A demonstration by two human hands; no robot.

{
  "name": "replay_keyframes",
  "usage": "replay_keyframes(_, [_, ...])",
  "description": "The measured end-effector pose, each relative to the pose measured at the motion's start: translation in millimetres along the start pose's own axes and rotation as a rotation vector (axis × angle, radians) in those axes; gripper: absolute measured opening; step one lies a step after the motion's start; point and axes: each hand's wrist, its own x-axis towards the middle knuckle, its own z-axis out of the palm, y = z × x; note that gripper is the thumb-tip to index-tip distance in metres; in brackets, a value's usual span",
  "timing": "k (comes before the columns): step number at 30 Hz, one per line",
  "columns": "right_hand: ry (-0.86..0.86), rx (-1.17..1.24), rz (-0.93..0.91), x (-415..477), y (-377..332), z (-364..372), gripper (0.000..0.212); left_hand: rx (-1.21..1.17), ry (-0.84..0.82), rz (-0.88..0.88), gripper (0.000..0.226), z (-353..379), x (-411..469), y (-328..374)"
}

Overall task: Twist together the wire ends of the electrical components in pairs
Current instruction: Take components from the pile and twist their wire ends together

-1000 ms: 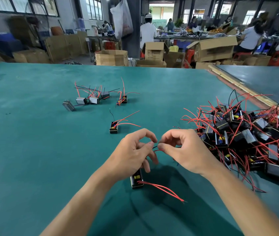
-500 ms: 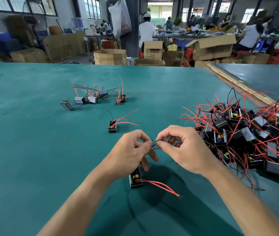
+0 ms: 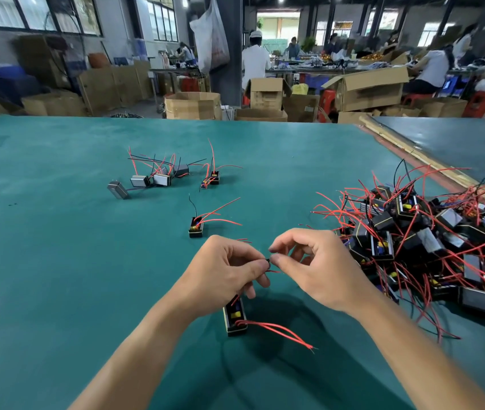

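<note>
So, the wire ends (image 3: pixel 267 260) are being pinched right where the two grips meet. They're being held between thumb and forefinger of the left hand (image 3: pixel 223 270), and the same spot is being nipped by the curled thumb and forefinger of the right hand (image 3: pixel 315 267). Only a tiny dark bit of wire is being shown between the fingertips, so the twist itself can't really be made out.

The component (image 3: pixel 235 318) is being kept just below the left grip, lying on the green tabletop (image 3: pixel 57 261) and half tucked under the palm. A pair of red wires (image 3: pixel 279 332) is being trailed loose from its near end, off below the right grip.

Just beyond the left grip, another single component (image 3: pixel 196 227) is being left lying with its red wires sticking up. Further beyond that, a small cluster (image 3: pixel 152 179) is being kept together. Right of the right grip, a big tangled pile (image 3: pixel 412 238) of components and red wires is being heaped on the tabletop, close beside the hand.
</note>
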Motion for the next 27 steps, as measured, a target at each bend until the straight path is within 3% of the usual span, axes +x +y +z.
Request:
replay_keyframes(5, [0.044, -0.056, -0.023, -0.1, -1.2, 2.3, 0.014, 0.003, 0.029, 0.000, 0.016, 0.4, 0.9, 0.8])
replay_keyframes(11, [-0.046, 0.009, 0.051, 0.3, -0.5, 3.6, 0.014, 0.025, 0.055, 0.000, 0.020, 1.6, 0.6, 0.5])
replay_keyframes(27, [0.067, -0.041, -0.031, 0.3, -1.1, 2.9, 0.012, -0.023, 0.068, -0.032, 0.019, 0.7, 2.9, -1.1])
